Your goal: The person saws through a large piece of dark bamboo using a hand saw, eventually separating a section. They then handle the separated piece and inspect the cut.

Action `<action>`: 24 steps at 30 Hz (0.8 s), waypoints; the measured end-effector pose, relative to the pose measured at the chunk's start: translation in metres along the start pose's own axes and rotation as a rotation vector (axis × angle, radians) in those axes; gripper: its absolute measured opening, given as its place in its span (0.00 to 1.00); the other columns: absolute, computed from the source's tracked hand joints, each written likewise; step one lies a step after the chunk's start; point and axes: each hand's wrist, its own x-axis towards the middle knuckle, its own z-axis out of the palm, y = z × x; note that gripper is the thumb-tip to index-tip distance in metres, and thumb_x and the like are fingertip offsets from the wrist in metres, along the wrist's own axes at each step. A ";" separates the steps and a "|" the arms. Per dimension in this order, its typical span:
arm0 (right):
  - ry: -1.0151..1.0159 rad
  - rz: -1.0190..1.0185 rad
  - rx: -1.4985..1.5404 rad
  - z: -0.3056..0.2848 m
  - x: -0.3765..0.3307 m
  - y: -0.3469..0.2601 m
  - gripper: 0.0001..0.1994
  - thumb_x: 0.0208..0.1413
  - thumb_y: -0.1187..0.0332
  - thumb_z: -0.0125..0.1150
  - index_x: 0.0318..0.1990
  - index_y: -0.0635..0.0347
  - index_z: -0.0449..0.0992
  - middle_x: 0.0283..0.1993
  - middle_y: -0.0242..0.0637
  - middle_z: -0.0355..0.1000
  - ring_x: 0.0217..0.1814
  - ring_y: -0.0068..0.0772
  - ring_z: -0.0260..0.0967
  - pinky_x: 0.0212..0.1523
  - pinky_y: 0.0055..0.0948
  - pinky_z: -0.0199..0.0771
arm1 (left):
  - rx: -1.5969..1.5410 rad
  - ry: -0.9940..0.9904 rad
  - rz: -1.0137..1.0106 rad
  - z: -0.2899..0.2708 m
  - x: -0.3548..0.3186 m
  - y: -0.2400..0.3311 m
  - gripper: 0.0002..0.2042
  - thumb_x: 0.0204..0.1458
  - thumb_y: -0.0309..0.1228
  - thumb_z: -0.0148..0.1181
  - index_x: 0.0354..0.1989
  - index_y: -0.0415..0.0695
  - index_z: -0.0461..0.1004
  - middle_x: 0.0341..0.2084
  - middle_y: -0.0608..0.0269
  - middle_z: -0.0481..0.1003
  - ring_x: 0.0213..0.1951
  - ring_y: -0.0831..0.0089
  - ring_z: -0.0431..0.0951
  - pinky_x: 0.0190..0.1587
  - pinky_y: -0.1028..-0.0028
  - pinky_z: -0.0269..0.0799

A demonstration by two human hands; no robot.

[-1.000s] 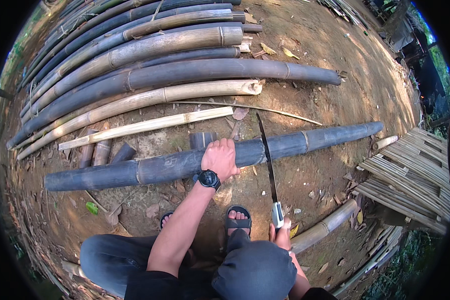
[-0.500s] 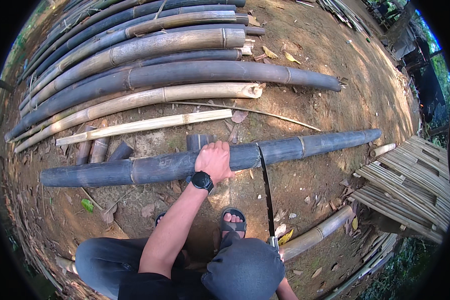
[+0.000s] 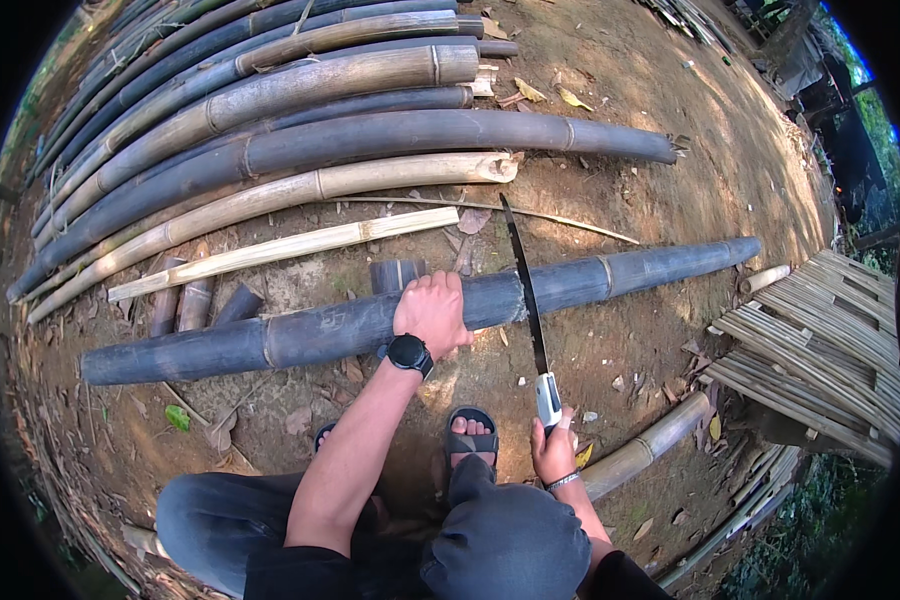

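1. The left hand [image 3: 432, 312] clasps the dark bamboo pole [image 3: 490, 300] from above, its fingers set close together and bent over the top, the thumb reaching along the near side toward the right. A black watch [image 3: 408, 351] sits on that wrist.
2. The right hand [image 3: 554, 452] is wrapped around the handle of a saw [image 3: 547, 398], nearer than the pole and to the right of the left hand. A bracelet [image 3: 562, 482] circles this wrist.
3. The saw's dark blade [image 3: 539, 345] slants away from the white-and-dark handle and crosses the pole right of the left hand, its tip reaching past the far side. A small pale mark shows on the pole just beside the blade.
4. The pole lies crosswise in front of the person, its right end farther off than its left.
5. A short dark bamboo section [image 3: 398, 276] shows at the pole's far side by the left hand; whether it bears the pole cannot be told.
6. Farther left lie short bamboo pieces [image 3: 196, 303] beside a pale split strip [image 3: 280, 254], and beyond them a stack of long poles [image 3: 320, 88].
7. At the right stands a slatted bamboo panel [image 3: 830, 330], with a loose bamboo length [image 3: 650, 445] on the ground nearer in.
8. A sandalled foot [image 3: 470, 442] shows between the forearms.
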 end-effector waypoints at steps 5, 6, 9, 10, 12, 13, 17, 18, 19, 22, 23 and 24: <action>-0.020 0.070 0.243 -0.002 -0.102 0.066 0.24 0.60 0.60 0.59 0.53 0.66 0.57 0.35 0.59 0.73 0.38 0.64 0.74 0.37 0.51 0.71 | 0.010 0.040 0.005 0.000 0.001 0.006 0.30 0.27 0.45 0.77 0.36 0.40 0.72 0.33 0.57 0.76 0.39 0.65 0.79 0.45 0.70 0.74; -0.037 0.157 0.192 -0.005 -0.081 0.044 0.23 0.61 0.61 0.58 0.53 0.66 0.57 0.32 0.60 0.73 0.36 0.65 0.74 0.34 0.53 0.71 | 0.022 0.035 0.007 0.000 -0.001 0.004 0.30 0.27 0.45 0.77 0.36 0.40 0.72 0.33 0.57 0.76 0.39 0.65 0.79 0.45 0.70 0.74; 0.080 -0.035 0.022 -0.005 -0.011 -0.008 0.21 0.62 0.61 0.59 0.49 0.66 0.58 0.24 0.62 0.70 0.29 0.70 0.71 0.24 0.56 0.65 | 0.006 0.029 0.014 0.000 -0.005 0.000 0.30 0.27 0.45 0.77 0.37 0.39 0.72 0.33 0.57 0.76 0.39 0.65 0.79 0.45 0.69 0.74; 0.075 -0.002 0.025 -0.007 -0.013 -0.007 0.22 0.61 0.60 0.60 0.50 0.66 0.58 0.26 0.63 0.71 0.31 0.70 0.71 0.26 0.56 0.66 | 0.001 0.002 0.010 -0.004 -0.002 0.000 0.30 0.27 0.46 0.76 0.37 0.39 0.72 0.34 0.56 0.76 0.40 0.63 0.79 0.46 0.69 0.74; 0.078 0.110 0.106 0.009 -0.076 0.046 0.21 0.61 0.61 0.59 0.50 0.66 0.58 0.29 0.63 0.72 0.33 0.70 0.71 0.28 0.56 0.67 | -0.018 -0.066 0.000 -0.006 0.000 0.002 0.31 0.28 0.46 0.75 0.38 0.38 0.72 0.36 0.54 0.76 0.41 0.61 0.79 0.47 0.67 0.74; 0.121 0.104 0.102 0.008 -0.085 0.040 0.21 0.62 0.61 0.59 0.50 0.66 0.58 0.31 0.64 0.72 0.34 0.70 0.71 0.30 0.57 0.67 | -0.013 -0.035 -0.004 -0.007 0.005 0.003 0.30 0.28 0.46 0.75 0.38 0.39 0.72 0.35 0.55 0.76 0.40 0.62 0.79 0.47 0.68 0.74; -0.035 0.038 0.147 0.001 -0.006 -0.008 0.18 0.63 0.64 0.56 0.49 0.68 0.57 0.31 0.62 0.72 0.33 0.71 0.70 0.30 0.57 0.67 | 0.010 0.025 0.000 -0.003 -0.002 -0.005 0.29 0.28 0.44 0.76 0.37 0.39 0.72 0.34 0.56 0.76 0.39 0.65 0.80 0.46 0.69 0.74; 0.029 -0.003 0.116 0.003 -0.015 -0.006 0.18 0.63 0.64 0.56 0.51 0.67 0.57 0.31 0.61 0.72 0.34 0.69 0.71 0.31 0.56 0.68 | 0.004 0.033 0.004 -0.001 -0.006 -0.003 0.29 0.28 0.44 0.76 0.37 0.40 0.72 0.34 0.56 0.76 0.39 0.65 0.80 0.46 0.69 0.74; 0.107 -0.059 0.088 0.006 -0.020 0.002 0.19 0.63 0.64 0.56 0.52 0.67 0.57 0.31 0.61 0.72 0.35 0.67 0.72 0.32 0.55 0.69 | -0.009 0.005 0.007 -0.003 -0.001 -0.003 0.29 0.29 0.45 0.75 0.38 0.39 0.72 0.34 0.56 0.76 0.40 0.63 0.79 0.47 0.69 0.74; 0.034 0.157 0.198 0.015 -0.078 0.066 0.20 0.62 0.65 0.56 0.54 0.65 0.57 0.32 0.55 0.73 0.36 0.58 0.75 0.35 0.49 0.72 | -0.031 -0.053 -0.001 -0.006 0.003 0.002 0.30 0.30 0.46 0.74 0.39 0.38 0.72 0.36 0.55 0.76 0.41 0.61 0.79 0.48 0.67 0.74; 0.022 0.181 0.266 0.009 -0.085 0.055 0.20 0.62 0.65 0.56 0.54 0.65 0.57 0.31 0.54 0.73 0.36 0.57 0.76 0.35 0.48 0.72 | -0.017 -0.061 -0.003 -0.004 -0.002 0.000 0.31 0.30 0.46 0.74 0.40 0.38 0.72 0.36 0.55 0.76 0.41 0.61 0.79 0.48 0.67 0.74; -0.009 0.191 0.247 0.009 -0.078 0.044 0.20 0.62 0.66 0.56 0.54 0.66 0.57 0.30 0.54 0.73 0.34 0.59 0.75 0.33 0.49 0.71 | -0.003 -0.070 -0.004 -0.004 -0.006 -0.001 0.31 0.30 0.46 0.74 0.40 0.38 0.72 0.36 0.55 0.76 0.42 0.61 0.79 0.48 0.67 0.74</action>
